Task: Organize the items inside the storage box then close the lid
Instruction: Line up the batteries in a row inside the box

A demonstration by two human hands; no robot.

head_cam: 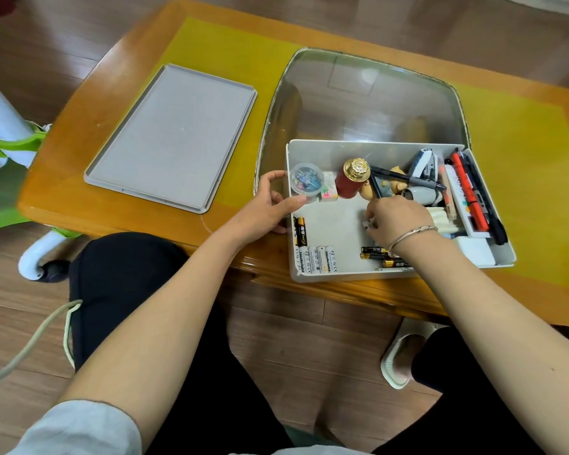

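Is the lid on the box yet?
No. The lid lies flat on the table, left of the open storage box.

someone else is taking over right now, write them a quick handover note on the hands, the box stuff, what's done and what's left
Left hand: grips the left wall of the storage box, steadying it.
Right hand: inside the box, fingers curled on a small item; what it is cannot be told.
Box: on the table's near edge, open. White batteries lined up at the near left corner, black batteries loose under the right wrist. Clip tub, red jar, markers along the far and right sides.
Lid: flat on the table, left of the box.
Done: white batteries grouped.
Left: tidy the remaining items, fit the lid.
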